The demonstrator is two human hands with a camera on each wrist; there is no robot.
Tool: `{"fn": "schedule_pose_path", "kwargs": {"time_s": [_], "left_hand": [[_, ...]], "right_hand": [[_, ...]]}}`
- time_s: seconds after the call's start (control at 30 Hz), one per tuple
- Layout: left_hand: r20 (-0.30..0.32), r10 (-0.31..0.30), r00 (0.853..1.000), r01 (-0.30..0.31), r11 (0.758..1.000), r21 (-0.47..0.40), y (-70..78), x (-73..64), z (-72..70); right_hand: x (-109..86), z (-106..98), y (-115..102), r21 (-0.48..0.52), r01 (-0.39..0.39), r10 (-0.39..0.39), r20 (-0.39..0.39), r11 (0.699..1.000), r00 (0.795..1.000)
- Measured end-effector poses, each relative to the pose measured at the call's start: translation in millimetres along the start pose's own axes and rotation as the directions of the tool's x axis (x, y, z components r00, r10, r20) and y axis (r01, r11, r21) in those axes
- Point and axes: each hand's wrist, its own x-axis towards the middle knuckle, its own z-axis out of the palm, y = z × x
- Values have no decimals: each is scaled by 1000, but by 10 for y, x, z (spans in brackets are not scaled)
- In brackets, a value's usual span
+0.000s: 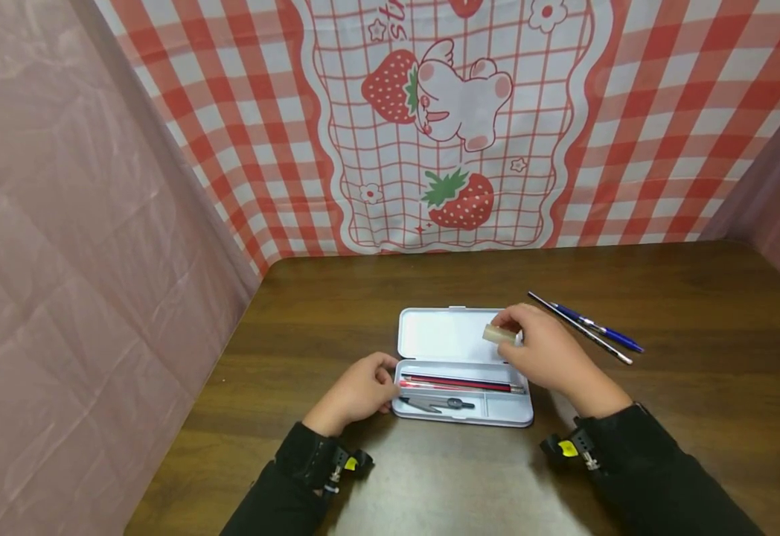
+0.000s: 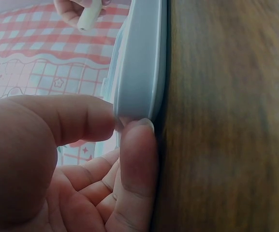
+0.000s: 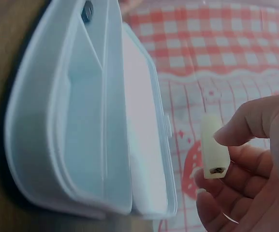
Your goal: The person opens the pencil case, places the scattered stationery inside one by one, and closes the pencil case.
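An open white pencil case (image 1: 507,413) lies on the table with its lid folded back. In its tray are a red-and-black pencil (image 1: 477,384), a red-and-clear pen-like stick and a grey compass (image 1: 453,403). My left hand (image 1: 359,391) pinches the left end of the case; in the left wrist view, thumb and finger meet at its side wall (image 2: 139,72). Above the lid's right part, my right hand (image 1: 544,350) holds an off-white eraser (image 1: 499,334) between thumb and fingers. The right wrist view shows a dark smudge on the end of the eraser (image 3: 214,145).
To the right of the case, a blue pen (image 1: 598,327) and a thin dark patterned pencil (image 1: 580,327) lie crossed on the wooden table (image 1: 309,305). A red-and-white checked cloth (image 1: 263,149) hangs behind the table, and a pink cloth (image 1: 82,260) hangs on the left.
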Motion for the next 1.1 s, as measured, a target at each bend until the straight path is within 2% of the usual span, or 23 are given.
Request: {"fn": "schedule_pose_path", "kwargs": {"time_s": [0.13,0.3,0.5,0.6,0.73,0.9,1.1], "left_hand": [[3,18,1000,-18,1000,-11,-22,19,15],[3,11,1000,-11,1000,-9,-17,21,14],[3,8,1000,-7,1000,-3,-7,10,7],[2,3,1000,-3,1000,1,-11,4,6],[4,1,1000,-1,1000,-5,-10,-1,4],[5,-6,1000,6,1000,-9,-15,2,0],[3,-1,1000,1,1000,-8,-15,3,-4]], "right_hand": [[-24,73,-70,-13,58,-57,38,998,998],[-37,105,-90,-25,107,-105,75,994,992],[-46,119,-161,40,162,-166,176,986,970],[-63,131,-207,66,158,-170,247,985,954],[-81,145,-239,53,145,-154,314,988,937],[-93,159,-226,7,157,-148,365,988,919],[-100,157,-201,-21,168,-147,390,985,909]]}}
